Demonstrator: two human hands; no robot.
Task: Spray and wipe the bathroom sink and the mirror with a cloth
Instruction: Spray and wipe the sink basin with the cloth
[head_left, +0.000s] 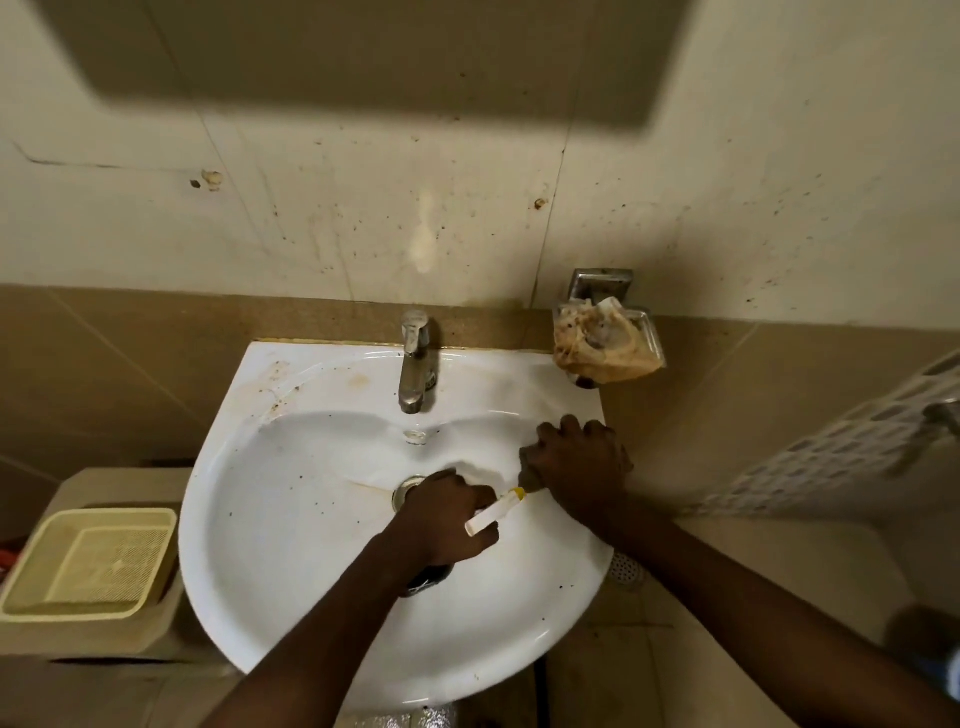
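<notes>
The white sink (291, 519) is wall-mounted, with brown stains on its rim and specks in the bowl. A chrome tap (414, 364) stands at the back. My left hand (447, 519) is over the drain (408, 488), closed on a dark object (428, 578) that shows only below the wrist. My right hand (576, 467) is a fist on the right inner rim, gripping the dark end of a white tool with a yellow band (496, 512). The tool's white end lies across my left fingers. No cloth shows in either hand.
A wall soap dish (605, 340) holding a stained wad hangs right of the tap. A cream plastic basket (88, 561) sits on a ledge left of the sink. The tiled wall (363, 218) behind is spotted. A dark blurred rectangle (363, 52) spans the top.
</notes>
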